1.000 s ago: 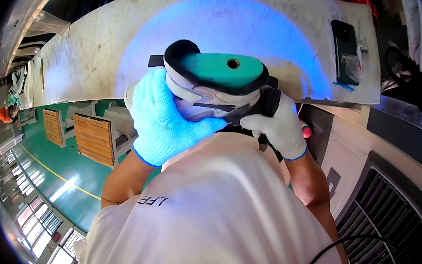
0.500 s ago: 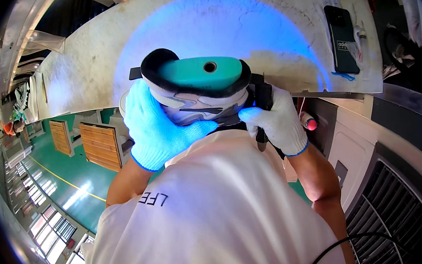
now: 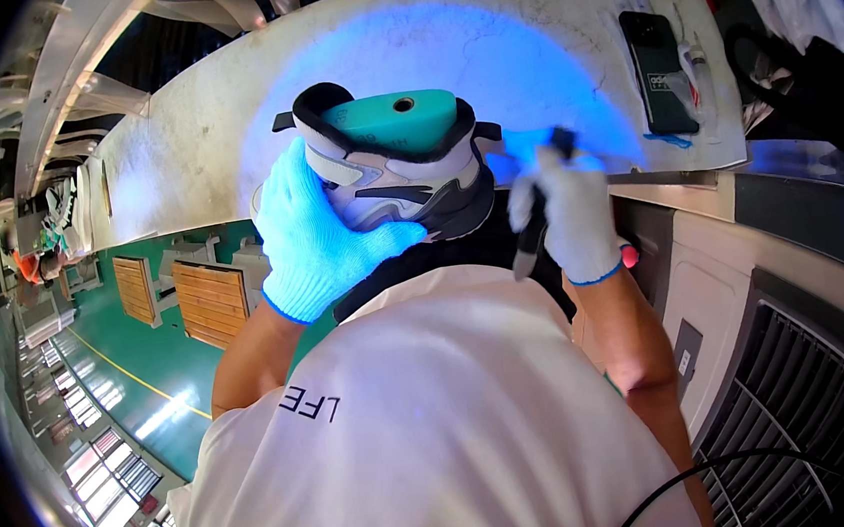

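A grey, white and black sneaker [image 3: 387,188] stands over the bench's near edge, with a green shoe last [image 3: 384,121] filling its collar. My left hand [image 3: 311,235], in a white knit glove lit blue, is wrapped round one end of the shoe, its thumb along the near side. To the right of the shoe, apart from it, my gloved right hand [image 3: 580,211] is closed on a slim dark tool [image 3: 529,246]. One end of it points down past the fingers and a black end shows above the hand. Motion blur hides what kind of tool it is.
The pale, stained bench top [image 3: 185,134] curves across the far side under a round patch of blue light. On its right lie a dark phone [image 3: 659,72] and a thin clear tube [image 3: 699,74]. A slatted wooden panel [image 3: 212,302] stands beyond my left arm; a vented machine [image 3: 757,415] is at right.
My right hand has drawn away from the shoe to the right with the tool. The shoe has tilted, showing more of its side and sole, while my left hand keeps its grip.
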`<act>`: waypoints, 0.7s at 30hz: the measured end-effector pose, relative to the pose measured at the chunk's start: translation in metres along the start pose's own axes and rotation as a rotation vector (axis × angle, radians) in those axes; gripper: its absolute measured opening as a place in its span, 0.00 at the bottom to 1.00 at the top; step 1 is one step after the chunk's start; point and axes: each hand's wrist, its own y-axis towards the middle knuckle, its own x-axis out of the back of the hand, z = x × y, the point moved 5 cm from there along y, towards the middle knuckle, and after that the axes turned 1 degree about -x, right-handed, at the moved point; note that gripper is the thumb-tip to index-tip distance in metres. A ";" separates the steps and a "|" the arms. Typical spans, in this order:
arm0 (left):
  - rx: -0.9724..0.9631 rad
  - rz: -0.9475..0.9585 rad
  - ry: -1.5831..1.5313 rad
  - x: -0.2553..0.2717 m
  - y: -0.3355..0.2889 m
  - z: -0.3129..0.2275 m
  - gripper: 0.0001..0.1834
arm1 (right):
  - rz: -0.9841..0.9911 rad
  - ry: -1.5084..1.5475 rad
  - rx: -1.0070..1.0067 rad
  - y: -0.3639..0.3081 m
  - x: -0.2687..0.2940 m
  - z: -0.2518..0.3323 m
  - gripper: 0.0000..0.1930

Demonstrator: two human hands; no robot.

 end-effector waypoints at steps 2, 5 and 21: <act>-0.026 -0.012 -0.005 0.000 -0.004 0.001 0.61 | -0.030 0.343 0.092 0.006 -0.004 0.015 0.17; -0.018 -0.019 0.014 -0.001 -0.008 0.002 0.58 | -0.040 0.438 0.099 0.017 -0.035 0.013 0.13; 0.081 0.010 0.051 -0.006 -0.010 0.003 0.56 | -0.431 0.223 0.411 -0.014 -0.063 -0.004 0.11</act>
